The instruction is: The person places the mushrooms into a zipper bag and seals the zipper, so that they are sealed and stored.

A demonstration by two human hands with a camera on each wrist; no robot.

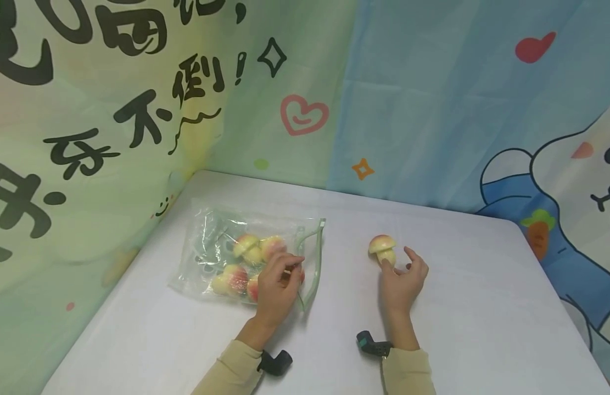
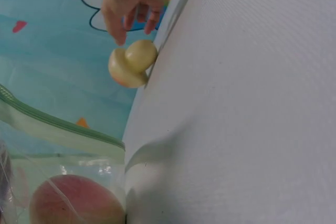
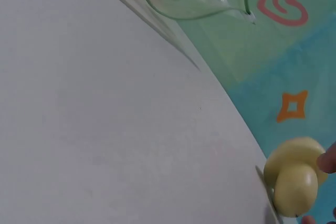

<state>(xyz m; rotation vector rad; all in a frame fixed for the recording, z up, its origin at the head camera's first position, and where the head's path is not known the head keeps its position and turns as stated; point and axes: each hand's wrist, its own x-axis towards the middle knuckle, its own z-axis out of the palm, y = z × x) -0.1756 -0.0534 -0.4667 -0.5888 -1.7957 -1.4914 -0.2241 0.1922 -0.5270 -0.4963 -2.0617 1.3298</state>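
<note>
A toy mushroom with a red-and-yellow cap and pale yellow stem lies on the white table. My right hand is just in front of it, thumb tip at the stem and the other fingers apart from it. In the left wrist view those fingers hang loosely over the mushroom. To the left, a clear zip bag with a green zip strip lies flat with its mouth toward the right. Several similar mushrooms are inside. My left hand pinches the bag's film near its mouth.
The white table reaches back to a printed cloth backdrop. In the head view, a black wrist camera sits at the left cuff and another camera at the right cuff.
</note>
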